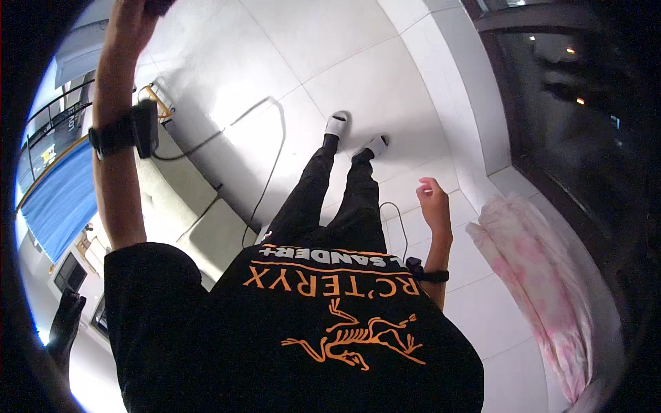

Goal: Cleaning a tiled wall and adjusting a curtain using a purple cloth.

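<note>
My left arm reaches up along the left side of the view. My left hand (135, 23) is cut off by the top edge, beside a dark thing (159, 6) too cropped to name; whether I hold it cannot be told. A black device (146, 129) is strapped to that forearm, with a dark cable (268, 98) running near it. My right hand (434, 206) hangs low by my right side, above the tiled floor. Its fingers curl loosely with a small pale gap, and no object shows in it. A black band (434, 276) circles my right forearm.
A pink and white bundled curtain (537, 279) hangs at right, near a dark window (568, 103). A pale padded seat (170, 180) stands at left, with a blue cloth (64, 199) beyond it. A looped cable (405, 227) lies by my right leg.
</note>
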`<state>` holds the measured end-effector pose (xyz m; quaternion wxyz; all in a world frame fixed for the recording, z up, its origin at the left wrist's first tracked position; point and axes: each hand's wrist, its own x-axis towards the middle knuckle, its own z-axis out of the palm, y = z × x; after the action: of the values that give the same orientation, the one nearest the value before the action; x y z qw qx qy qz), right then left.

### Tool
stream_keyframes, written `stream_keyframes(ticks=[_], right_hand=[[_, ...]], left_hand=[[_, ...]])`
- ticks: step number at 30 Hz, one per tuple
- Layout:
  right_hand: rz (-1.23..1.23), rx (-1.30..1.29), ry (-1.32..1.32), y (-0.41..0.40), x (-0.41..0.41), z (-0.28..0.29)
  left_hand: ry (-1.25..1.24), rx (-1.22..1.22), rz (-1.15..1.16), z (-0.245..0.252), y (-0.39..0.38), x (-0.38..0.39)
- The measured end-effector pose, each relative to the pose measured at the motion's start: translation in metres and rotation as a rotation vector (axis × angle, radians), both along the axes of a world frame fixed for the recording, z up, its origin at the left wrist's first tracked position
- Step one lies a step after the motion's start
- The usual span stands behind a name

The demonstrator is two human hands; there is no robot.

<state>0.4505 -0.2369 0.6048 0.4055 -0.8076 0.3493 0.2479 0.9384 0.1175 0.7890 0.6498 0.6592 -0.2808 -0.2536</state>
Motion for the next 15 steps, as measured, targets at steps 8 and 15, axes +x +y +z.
stream_keyframes(ticks=[8, 15], right_hand=[[0.010, 0.057, -0.066, 0.033, 0.058, 0.037], [-0.292, 0.699, -0.355, 0.082, 0.185, 0.072]], left_hand=[[-0.017, 0.251, 0.541, -0.061, 0.034, -0.034], [0.492, 0.226, 0.348, -0.066, 0.013, -0.108]])
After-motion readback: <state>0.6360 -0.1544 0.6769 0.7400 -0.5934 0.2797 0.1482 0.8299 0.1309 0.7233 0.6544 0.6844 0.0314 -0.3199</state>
